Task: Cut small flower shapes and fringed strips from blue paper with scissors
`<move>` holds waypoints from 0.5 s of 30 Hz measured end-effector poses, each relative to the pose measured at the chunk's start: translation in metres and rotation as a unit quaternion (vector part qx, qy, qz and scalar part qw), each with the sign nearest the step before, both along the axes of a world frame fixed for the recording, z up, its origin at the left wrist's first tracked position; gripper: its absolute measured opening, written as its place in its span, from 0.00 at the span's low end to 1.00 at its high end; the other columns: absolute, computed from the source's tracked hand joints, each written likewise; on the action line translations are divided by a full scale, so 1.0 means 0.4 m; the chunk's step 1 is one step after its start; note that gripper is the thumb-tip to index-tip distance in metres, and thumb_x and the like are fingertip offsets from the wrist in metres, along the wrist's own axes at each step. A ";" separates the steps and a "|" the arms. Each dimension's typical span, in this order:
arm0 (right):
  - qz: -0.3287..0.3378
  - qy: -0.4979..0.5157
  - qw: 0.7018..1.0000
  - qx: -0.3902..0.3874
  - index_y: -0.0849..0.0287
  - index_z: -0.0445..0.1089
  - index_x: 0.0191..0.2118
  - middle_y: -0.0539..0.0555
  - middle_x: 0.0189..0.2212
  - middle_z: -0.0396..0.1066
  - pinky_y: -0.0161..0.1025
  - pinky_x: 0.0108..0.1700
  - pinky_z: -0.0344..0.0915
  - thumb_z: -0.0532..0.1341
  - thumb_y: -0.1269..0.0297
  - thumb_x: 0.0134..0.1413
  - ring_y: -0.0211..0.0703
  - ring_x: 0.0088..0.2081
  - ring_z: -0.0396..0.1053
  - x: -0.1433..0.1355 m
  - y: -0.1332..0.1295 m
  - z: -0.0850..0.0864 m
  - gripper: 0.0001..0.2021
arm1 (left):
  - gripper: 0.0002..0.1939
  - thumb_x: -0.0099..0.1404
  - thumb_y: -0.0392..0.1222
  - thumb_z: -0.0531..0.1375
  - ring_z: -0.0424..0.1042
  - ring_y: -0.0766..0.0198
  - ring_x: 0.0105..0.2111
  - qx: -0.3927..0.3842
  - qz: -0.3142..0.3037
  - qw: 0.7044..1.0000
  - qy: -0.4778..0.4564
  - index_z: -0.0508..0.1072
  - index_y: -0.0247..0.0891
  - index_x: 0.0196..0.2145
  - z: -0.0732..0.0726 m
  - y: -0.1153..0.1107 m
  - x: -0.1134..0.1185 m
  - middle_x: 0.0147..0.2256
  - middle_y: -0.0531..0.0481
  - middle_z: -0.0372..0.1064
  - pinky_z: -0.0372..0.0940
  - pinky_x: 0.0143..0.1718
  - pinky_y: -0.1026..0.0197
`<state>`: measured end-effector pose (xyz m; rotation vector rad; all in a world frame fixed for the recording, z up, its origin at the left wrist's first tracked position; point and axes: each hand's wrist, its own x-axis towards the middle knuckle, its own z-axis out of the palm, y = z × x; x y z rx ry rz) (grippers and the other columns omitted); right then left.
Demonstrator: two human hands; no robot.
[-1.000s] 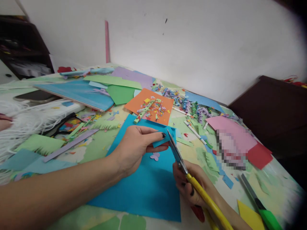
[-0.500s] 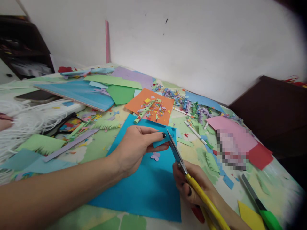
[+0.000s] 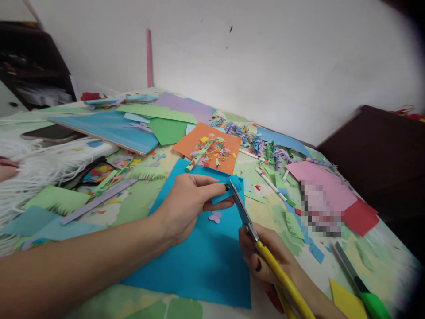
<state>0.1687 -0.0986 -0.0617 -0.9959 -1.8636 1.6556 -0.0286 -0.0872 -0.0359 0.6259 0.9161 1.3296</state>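
Note:
Between thumb and fingers, my left hand (image 3: 189,201) pinches a small blue paper piece (image 3: 219,192) above a large blue sheet (image 3: 212,261). My right hand (image 3: 265,252) is wrapped round the yellow-handled scissors (image 3: 254,235); their blade tips meet the right part of the small piece. On the large sheet, just below my left fingers, lies a purple paper butterfly (image 3: 215,217). An orange sheet (image 3: 186,144) behind my hands bears colourful scraps and a green punched strip (image 3: 200,155).
Green-handled scissors (image 3: 373,303) and yellow paper (image 3: 347,301) lie at the lower right. Pink paper (image 3: 327,181) overlaps red paper (image 3: 361,217). White yarn (image 3: 29,177), a phone (image 3: 49,132) and a blue board (image 3: 109,128) are on the left, with scraps around.
The scissor blades have shifted very slightly left against the small blue piece, and my right thumb has moved a little left. My left hand holds its place.

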 end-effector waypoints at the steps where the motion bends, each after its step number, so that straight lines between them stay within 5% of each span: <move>1: 0.004 -0.001 1.000 -0.009 0.57 0.55 0.28 0.46 0.24 0.48 0.32 0.21 0.42 0.60 0.46 0.52 0.35 0.23 0.43 -0.001 0.000 0.003 0.20 | 0.05 0.51 0.36 0.67 0.76 0.59 0.32 0.000 0.000 1.000 0.001 0.77 0.31 0.22 0.000 0.000 0.000 0.26 0.47 0.75 0.72 0.42 0.54; 15: 0.015 -0.002 0.999 -0.036 0.56 0.54 0.28 0.45 0.23 0.46 0.32 0.20 0.41 0.60 0.45 0.51 0.34 0.22 0.42 -0.008 -0.002 0.016 0.21 | 0.05 0.52 0.36 0.67 0.76 0.59 0.33 0.000 -0.001 1.000 0.001 0.77 0.31 0.22 0.000 -0.001 -0.002 0.27 0.47 0.76 0.72 0.43 0.55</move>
